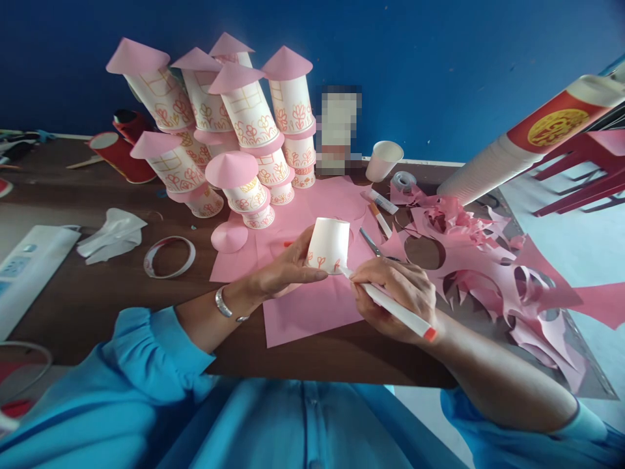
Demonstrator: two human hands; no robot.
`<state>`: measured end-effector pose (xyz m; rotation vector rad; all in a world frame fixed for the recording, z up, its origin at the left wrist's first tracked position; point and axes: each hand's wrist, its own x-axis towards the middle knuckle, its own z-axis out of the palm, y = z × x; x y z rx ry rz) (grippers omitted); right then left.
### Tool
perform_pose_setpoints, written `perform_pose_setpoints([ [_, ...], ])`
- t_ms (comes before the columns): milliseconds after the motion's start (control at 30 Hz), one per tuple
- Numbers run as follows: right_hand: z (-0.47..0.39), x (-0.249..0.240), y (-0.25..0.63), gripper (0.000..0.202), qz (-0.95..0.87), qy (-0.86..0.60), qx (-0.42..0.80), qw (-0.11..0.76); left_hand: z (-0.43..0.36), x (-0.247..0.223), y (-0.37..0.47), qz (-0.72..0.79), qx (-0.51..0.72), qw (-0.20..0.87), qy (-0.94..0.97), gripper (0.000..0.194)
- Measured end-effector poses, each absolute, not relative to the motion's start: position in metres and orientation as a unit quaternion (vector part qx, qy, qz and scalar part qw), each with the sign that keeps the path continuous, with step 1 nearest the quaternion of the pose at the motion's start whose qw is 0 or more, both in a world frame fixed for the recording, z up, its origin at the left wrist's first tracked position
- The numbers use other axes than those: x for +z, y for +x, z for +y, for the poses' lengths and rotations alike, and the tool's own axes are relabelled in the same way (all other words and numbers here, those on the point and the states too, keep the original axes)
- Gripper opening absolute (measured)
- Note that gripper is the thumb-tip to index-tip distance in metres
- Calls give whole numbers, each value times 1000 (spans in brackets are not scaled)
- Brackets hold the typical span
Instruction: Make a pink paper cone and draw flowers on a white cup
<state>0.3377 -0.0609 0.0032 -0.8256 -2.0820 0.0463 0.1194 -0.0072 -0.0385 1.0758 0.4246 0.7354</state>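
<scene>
My left hand (291, 262) is closed around a white paper cup (331, 240), held upside down above the pink paper. Small red flowers are drawn near the cup's lower rim. A white marker (398, 311) with a red end is gripped in my right hand (403, 293), its tip at or very near the cup's lower right side. Behind the cup lie sheets of pink paper (312, 319), partly hidden by my left hand. A flat pink paper cone (229, 237) rests left of the cup.
Several paper-cup towers with pink cone roofs (284, 64) stand at the back left. Pink paper scraps (469, 221) spread over the right side. A tape roll (169, 256), crumpled white tissue (112, 234), power strip (34, 273), spare cup (384, 161) and tall cup stack (493, 163) surround the workspace.
</scene>
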Motion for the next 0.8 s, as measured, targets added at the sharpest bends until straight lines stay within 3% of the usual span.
perform_pose_setpoints([
  [800,-59,2,338,15,-835,-318,21,449,-7,-42,119,207,329,767,510,62],
])
